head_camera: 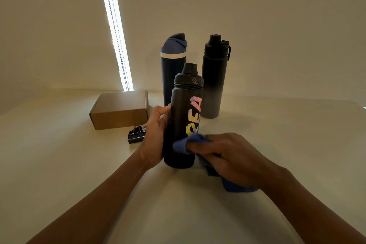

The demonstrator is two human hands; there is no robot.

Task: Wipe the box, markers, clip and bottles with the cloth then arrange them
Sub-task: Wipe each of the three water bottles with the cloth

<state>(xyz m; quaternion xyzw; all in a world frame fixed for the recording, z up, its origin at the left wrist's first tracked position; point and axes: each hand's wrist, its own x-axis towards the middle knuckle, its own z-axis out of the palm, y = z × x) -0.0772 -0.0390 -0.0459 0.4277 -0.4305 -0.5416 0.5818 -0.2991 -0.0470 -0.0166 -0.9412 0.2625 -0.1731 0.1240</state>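
Wiping is under way: the lettered bottle (183, 117) is gripped upright on the desk (59, 164) by the left hand (156, 134) while the cloth (190, 142), pinched in the right hand (227, 156), is pressed low against it, with box (118, 109), clip (135, 134) and two bottles seemingly yet to be arranged.

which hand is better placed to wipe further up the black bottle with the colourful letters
Right. The right hand already pinches the blue cloth against the lower side of the black lettered bottle, so it probably only needs to slide upward. The left hand grips the bottle, steadying it upright.
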